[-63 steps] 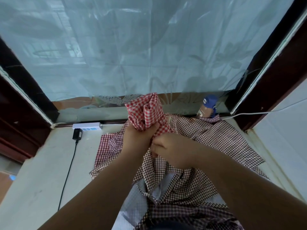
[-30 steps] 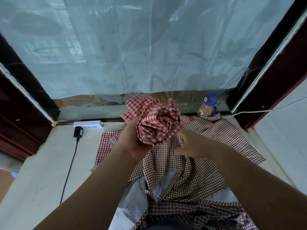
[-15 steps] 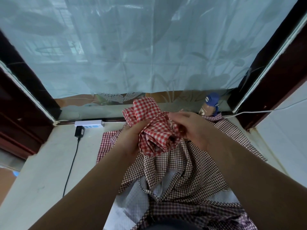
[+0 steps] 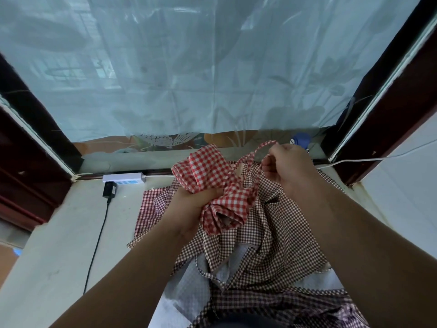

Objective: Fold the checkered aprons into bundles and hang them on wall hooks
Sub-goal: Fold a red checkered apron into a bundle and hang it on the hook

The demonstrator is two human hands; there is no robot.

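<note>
Apron bundle (image 4: 208, 170) gripped in left hand (image 4: 189, 209), strap (image 4: 254, 152) pinched by right hand (image 4: 292, 166)

One wide-angle camera is riding on the person's head, looking forward and steeply down. It is sitting close above the fingers (image 4: 269, 165), which are falling mid-frame. It is facing the curtain (image 4: 189, 67) beyond the fingers, while the desk (image 4: 59, 245) is spreading below and left of them.
</note>
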